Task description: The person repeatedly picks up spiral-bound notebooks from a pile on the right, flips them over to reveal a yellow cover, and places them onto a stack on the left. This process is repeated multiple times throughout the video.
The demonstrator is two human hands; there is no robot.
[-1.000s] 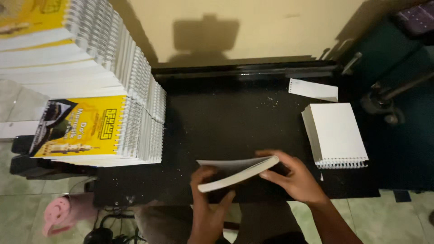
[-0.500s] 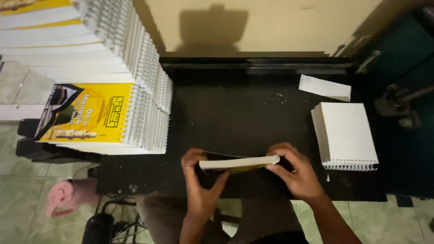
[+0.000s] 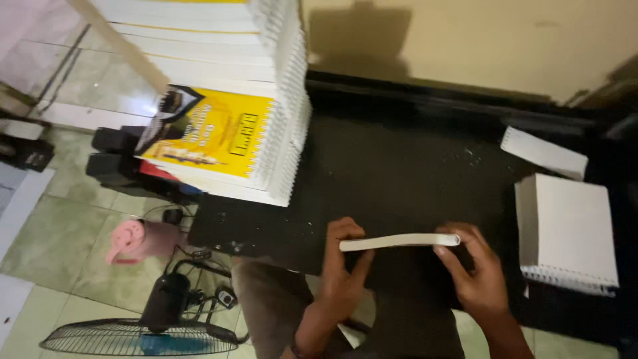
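Note:
A thin white stack of pages stands on its edge over the near part of the black table. My left hand grips its left end and my right hand grips its right end. Only the stack's upper edge shows from above.
A tall pile of yellow-covered, spiral-bound books rises at the table's left. To the right lie a white spiral-bound block and a smaller white stack. On the tiled floor at the left sit a pink jug and a fan.
The page stack went from lying tilted in my hands to standing on its edge, squared up between both hands. The camera swung toward the left.

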